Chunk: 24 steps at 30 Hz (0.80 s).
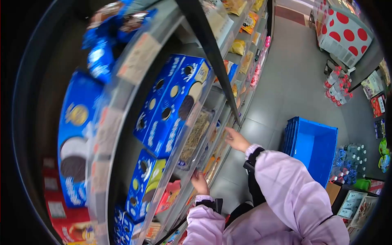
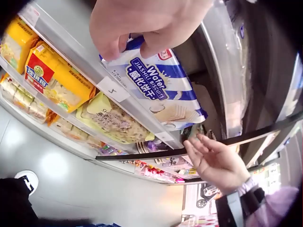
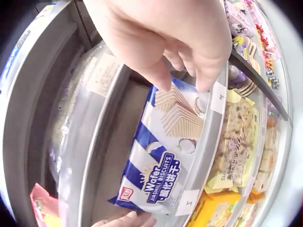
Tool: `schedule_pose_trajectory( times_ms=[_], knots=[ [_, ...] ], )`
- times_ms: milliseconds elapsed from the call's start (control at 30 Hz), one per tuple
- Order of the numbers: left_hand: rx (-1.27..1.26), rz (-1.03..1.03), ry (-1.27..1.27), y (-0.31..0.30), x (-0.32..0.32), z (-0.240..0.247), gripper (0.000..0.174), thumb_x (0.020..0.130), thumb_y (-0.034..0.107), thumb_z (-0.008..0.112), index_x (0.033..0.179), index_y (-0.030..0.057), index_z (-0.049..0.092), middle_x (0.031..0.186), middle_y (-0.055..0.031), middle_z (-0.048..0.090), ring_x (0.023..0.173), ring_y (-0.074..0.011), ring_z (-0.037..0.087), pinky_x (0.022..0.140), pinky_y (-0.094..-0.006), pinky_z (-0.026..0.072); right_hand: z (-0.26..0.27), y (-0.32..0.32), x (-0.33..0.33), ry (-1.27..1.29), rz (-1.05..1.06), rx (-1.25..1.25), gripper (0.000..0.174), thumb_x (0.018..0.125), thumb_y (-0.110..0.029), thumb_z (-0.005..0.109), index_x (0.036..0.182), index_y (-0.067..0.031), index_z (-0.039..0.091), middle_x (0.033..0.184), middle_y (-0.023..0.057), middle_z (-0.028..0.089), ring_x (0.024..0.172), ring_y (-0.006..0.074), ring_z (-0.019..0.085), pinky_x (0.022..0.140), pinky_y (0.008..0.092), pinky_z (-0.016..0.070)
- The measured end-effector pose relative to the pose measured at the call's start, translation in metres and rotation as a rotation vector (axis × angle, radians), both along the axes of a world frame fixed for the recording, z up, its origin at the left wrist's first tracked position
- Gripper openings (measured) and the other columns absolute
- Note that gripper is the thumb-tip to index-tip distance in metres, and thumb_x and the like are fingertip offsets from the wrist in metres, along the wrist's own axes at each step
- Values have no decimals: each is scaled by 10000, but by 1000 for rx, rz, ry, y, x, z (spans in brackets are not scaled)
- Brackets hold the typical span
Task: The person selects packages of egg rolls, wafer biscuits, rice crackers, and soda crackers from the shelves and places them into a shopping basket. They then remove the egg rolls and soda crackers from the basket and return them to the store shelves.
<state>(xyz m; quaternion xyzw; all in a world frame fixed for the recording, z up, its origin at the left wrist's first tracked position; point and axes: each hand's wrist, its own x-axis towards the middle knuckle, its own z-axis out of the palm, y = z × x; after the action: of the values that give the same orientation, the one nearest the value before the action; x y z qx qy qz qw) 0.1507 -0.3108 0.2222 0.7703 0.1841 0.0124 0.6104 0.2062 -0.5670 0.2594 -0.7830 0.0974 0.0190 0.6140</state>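
Observation:
A blue-and-white packet of wafer biscuits (image 2: 161, 90) lies flat on a shelf behind a clear front strip. In the left wrist view, my left hand (image 2: 149, 23) pinches one end of it with thumb and fingers. The same fingers of the left hand (image 3: 125, 220) show at the packet's lower end in the right wrist view. My right hand (image 2: 220, 163) is near the other end, fingers loosely spread and apart from the wrapper. From the right wrist, that hand (image 3: 175, 42) overlaps the upper end of the wafer packet (image 3: 163, 146). In the head view, the left hand (image 1: 200, 183) and right hand (image 1: 237, 139) reach toward the shelf.
Blue cookie boxes (image 1: 171, 104) fill the shelf above. Yellow snack bags (image 2: 57, 78) and a pale yellow pack (image 2: 116, 118) sit on the lower shelf. A dark bar (image 1: 212, 53) crosses the shelf fronts. Blue crates (image 1: 312, 122) and bottles (image 1: 349, 163) stand on the floor.

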Motion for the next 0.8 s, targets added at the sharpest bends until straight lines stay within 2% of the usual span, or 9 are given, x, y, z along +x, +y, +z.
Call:
schedule_pose_trajectory(
  times_ms=[167, 267, 400, 533, 600, 633, 667, 733, 800],
  knots=[
    [-110, 141, 91, -11, 20, 4, 206, 813, 82, 591, 991, -21, 578, 1006, -80, 596, 914, -159, 545, 807, -269, 422, -31, 2, 52, -115, 45, -172, 461, 774, -84, 516, 1206, 7, 383, 1223, 222, 413, 1163, 368, 368, 963, 377, 335],
    [-135, 205, 201, -23, 24, 25, 222, 803, 69, 599, 1007, -13, 570, 1026, -65, 581, 918, -147, 537, 795, -264, 426, -28, 2, 60, -109, 83, -218, 438, 758, -70, 511, 1179, -2, 415, 1214, 212, 422, 1126, 367, 396, 945, 390, 346],
    [-125, 268, 97, -18, 29, 31, 282, 828, 66, 560, 1096, -16, 528, 1103, -81, 536, 982, -166, 500, 858, -261, 396, -10, -5, 67, -292, 157, -351, 327, 720, -45, 513, 1044, -12, 542, 1132, 185, 504, 1049, 364, 452, 892, 397, 381],
    [-141, 118, 14, 33, 27, 4, 267, 818, 135, 597, 1059, 42, 532, 1104, -44, 528, 1025, -162, 477, 870, -284, 370, 3, -5, 80, -264, 141, -165, 277, 684, -30, 530, 954, -17, 588, 1015, 190, 564, 961, 362, 508, 826, 394, 417],
    [103, -90, -51, 47, 23, -1, 264, 822, 147, 591, 1057, 42, 531, 1109, -49, 526, 1038, -171, 472, 895, -293, 369, 2, -1, 89, -226, 135, -40, 261, 673, -38, 542, 927, -19, 599, 953, 194, 585, 896, 360, 541, 789, 394, 435],
    [-171, 33, -43, 51, 25, -4, 311, 830, 199, 578, 1092, 41, 520, 1155, -72, 512, 1067, -194, 464, 942, -320, 347, -22, 11, 100, -253, 138, -34, 235, 689, -66, 545, 912, -23, 603, 856, 199, 600, 812, 364, 565, 726, 387, 454],
    [-217, 69, -40, 50, 27, -3, 315, 830, 201, 577, 1094, 41, 518, 1157, -73, 511, 1069, -195, 463, 944, -321, 346, -20, 13, 104, -269, 101, 13, 216, 700, -79, 545, 900, -25, 605, 849, 200, 600, 806, 362, 566, 717, 381, 454],
    [-201, 108, -37, 47, 35, 0, 322, 830, 205, 575, 1100, 41, 515, 1162, -75, 509, 1073, -197, 461, 946, -323, 343, -19, 15, 112, -304, 28, 105, 183, 723, -106, 544, 876, -28, 609, 833, 201, 600, 793, 359, 568, 699, 369, 455],
    [-157, 95, -51, 46, 40, 2, 329, 831, 210, 573, 1105, 40, 511, 1166, -77, 507, 1077, -198, 459, 949, -326, 340, -25, 26, 122, -274, -40, 161, 149, 764, -124, 535, 834, -11, 603, 781, 169, 608, 705, 290, 572, 656, 344, 449]
  ],
)
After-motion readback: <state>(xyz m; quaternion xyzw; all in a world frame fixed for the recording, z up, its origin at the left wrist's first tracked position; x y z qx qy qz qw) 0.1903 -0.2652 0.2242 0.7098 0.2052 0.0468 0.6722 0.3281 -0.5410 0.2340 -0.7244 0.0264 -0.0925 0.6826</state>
